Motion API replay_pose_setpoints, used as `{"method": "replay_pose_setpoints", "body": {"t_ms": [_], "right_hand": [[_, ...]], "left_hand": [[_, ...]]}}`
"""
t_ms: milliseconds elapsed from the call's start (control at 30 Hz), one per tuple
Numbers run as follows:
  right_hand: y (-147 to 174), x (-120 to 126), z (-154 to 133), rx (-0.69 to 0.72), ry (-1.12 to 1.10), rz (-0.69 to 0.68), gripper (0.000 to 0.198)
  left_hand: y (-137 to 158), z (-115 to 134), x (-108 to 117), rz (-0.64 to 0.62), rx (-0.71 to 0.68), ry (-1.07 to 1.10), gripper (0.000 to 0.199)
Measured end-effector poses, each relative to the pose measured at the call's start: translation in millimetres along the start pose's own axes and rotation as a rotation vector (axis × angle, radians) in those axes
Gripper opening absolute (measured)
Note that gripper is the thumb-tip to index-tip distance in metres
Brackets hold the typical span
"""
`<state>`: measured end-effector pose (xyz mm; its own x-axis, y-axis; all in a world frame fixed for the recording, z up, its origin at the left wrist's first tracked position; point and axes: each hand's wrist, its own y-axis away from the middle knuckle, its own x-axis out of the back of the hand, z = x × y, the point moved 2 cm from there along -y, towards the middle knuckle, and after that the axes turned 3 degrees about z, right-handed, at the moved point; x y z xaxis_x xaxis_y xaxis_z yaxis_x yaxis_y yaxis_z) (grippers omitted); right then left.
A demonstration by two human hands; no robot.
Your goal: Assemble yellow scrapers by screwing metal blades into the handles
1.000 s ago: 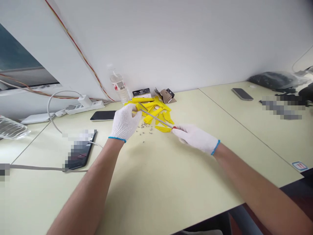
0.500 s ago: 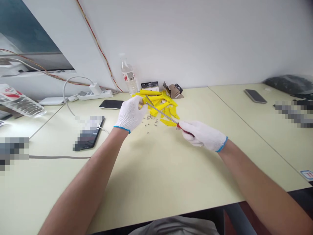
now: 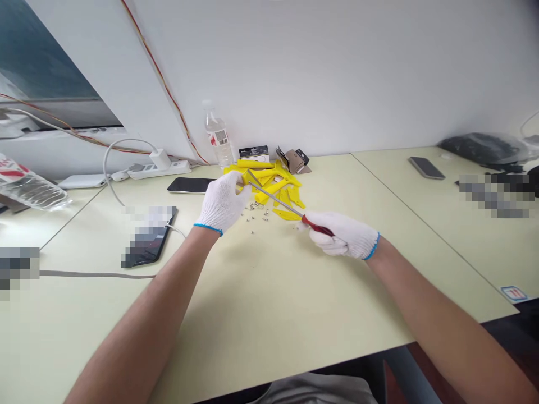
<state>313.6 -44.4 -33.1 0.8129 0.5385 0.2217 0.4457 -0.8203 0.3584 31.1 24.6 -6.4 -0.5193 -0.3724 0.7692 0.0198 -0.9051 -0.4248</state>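
My left hand (image 3: 223, 203), in a white knitted glove with a blue cuff, is closed on a small yellow plastic piece (image 3: 246, 178). My right hand (image 3: 347, 234), gloved the same way, is wrapped round the red handle of a screwdriver (image 3: 315, 225). The long metal shaft slants up and left, its tip at the yellow piece; whether it sits on a screw I cannot tell. Just beyond the hands lies a heap of yellow plastic parts (image 3: 296, 196). Several small silver screws (image 3: 254, 206) are scattered in front of the heap.
At the wall stand a water bottle (image 3: 219, 140) and cardboard packaging (image 3: 295, 161). Phones (image 3: 189, 185) lie on the left, one on a white cable near a power strip (image 3: 174, 168). Another phone (image 3: 426, 167) and a dark plastic-wrapped bundle (image 3: 480, 147) are on the right.
The whole view has shifted slightly as the head moved. Both hands keep their grips, and the screwdriver tip stays at the yellow piece.
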Motion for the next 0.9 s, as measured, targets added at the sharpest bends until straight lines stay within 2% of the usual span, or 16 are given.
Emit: {"method": "replay_pose_setpoints", "body": {"t_ms": [33, 67, 200, 267, 333, 367, 467, 500, 533, 567, 600, 667, 733, 800, 833, 900], "right_hand": [[0, 1, 1, -0.028, -0.040, -0.040, 0.053], [-1, 2, 2, -0.020, -0.009, 0.014, 0.049], [-6, 4, 0, 0.265, 0.464, 0.635, 0.038], [-7, -1, -1, 0.382, 0.653, 0.785, 0.040], [-6, -3, -3, 0.376, 0.667, 0.774, 0.044], [-5, -3, -3, 0.322, 0.586, 0.699, 0.046], [-2, -5, -3, 0.064, 0.102, 0.224, 0.054], [-1, -7, -3, 0.001, -0.017, 0.095, 0.054], [0, -7, -3, -0.031, -0.067, 0.051, 0.051], [-1, -6, -2, -0.032, -0.040, 0.102, 0.048], [-3, -5, -1, -0.003, 0.049, 0.228, 0.046], [-6, -3, 1, 0.121, 0.304, 0.533, 0.043], [-8, -6, 2, 0.279, 0.545, 0.731, 0.042], [-8, -9, 1, 0.376, 0.679, 0.799, 0.044], [-7, -9, 0, 0.370, 0.673, 0.784, 0.045], [-6, -9, -1, 0.248, 0.480, 0.601, 0.049]], "left_hand": [[0, 0, 0, -0.005, 0.004, -0.002, 0.019], [1, -1, 0, -0.008, 0.006, -0.006, 0.019], [1, -2, 1, 0.005, -0.009, -0.027, 0.020], [1, -2, 1, 0.009, -0.004, -0.033, 0.019], [1, -1, 2, 0.006, 0.003, -0.032, 0.019], [1, -1, 2, 0.001, 0.000, -0.028, 0.019], [2, 0, 1, -0.002, -0.012, -0.015, 0.019], [3, 0, 1, 0.003, -0.019, -0.010, 0.019], [3, -1, 0, 0.011, -0.026, -0.008, 0.018], [3, -1, 0, 0.020, -0.034, -0.008, 0.017], [4, -2, 1, 0.028, -0.040, -0.010, 0.016], [5, -3, 1, 0.029, -0.038, -0.018, 0.016], [5, -4, 2, 0.018, -0.019, -0.026, 0.016], [6, -3, 4, 0.013, -0.004, -0.025, 0.016], [6, -3, 5, 0.011, -0.003, -0.023, 0.016], [5, -3, 6, 0.010, -0.010, -0.017, 0.017]]}}
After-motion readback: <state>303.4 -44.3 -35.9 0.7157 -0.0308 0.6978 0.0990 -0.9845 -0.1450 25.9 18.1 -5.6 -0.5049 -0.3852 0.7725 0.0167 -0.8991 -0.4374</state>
